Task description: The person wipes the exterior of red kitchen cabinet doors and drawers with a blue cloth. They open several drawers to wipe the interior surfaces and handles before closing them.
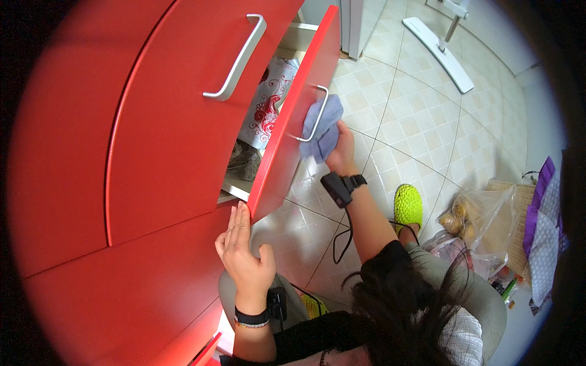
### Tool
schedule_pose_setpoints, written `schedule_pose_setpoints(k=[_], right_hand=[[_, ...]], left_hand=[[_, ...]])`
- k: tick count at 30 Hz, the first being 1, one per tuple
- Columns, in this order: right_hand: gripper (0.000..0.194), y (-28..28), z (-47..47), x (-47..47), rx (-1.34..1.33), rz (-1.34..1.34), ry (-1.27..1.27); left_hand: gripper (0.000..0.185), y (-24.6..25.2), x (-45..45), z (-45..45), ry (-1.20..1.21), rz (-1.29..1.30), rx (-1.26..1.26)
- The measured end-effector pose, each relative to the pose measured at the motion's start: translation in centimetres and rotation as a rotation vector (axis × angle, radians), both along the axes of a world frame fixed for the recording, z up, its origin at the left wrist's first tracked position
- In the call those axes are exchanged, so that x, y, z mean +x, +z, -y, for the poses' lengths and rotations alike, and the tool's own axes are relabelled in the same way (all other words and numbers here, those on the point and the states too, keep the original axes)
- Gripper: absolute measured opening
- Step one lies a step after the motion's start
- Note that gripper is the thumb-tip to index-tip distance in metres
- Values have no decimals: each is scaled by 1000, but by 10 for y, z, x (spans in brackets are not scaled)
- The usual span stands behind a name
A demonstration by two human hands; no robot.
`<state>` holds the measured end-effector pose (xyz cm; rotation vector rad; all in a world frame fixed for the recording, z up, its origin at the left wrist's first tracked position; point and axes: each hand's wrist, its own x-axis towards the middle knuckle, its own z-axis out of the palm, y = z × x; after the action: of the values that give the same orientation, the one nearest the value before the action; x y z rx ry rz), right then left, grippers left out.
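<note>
A red drawer stands pulled out of a red cabinet. Inside it lie a white packet with red patterns and a dark item in clear plastic. My left hand rests its fingertips on the near end of the drawer front and holds nothing. At the outer face of the drawer, my right hand holds a grey-blue cloth against the front, by the drawer's metal handle. The cloth hides part of the right fingers.
Another metal handle sticks out from the cabinet above the drawer. On the tiled floor is a white stand base. A yellow-green shoe is at my foot. Plastic bags and a purple-edged cloth are at the right.
</note>
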<state>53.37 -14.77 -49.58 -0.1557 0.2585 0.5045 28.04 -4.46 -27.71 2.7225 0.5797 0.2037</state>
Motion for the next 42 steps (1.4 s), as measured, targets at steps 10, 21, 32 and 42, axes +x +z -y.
schedule_pose_setpoints(k=[10, 21, 32, 42], right_hand=[[49, 6, -4, 29, -40, 55, -75], [47, 3, 5, -29, -62, -39, 6], [44, 4, 10, 35, 98, 206, -4], [40, 30, -17, -60, -48, -14, -212]], left_hand=[[77, 5, 0, 2, 10, 1, -2], [77, 10, 7, 16, -10, -53, 85], [81, 9, 6, 20, -5, -60, 149], [81, 2, 7, 20, -27, -72, 164]])
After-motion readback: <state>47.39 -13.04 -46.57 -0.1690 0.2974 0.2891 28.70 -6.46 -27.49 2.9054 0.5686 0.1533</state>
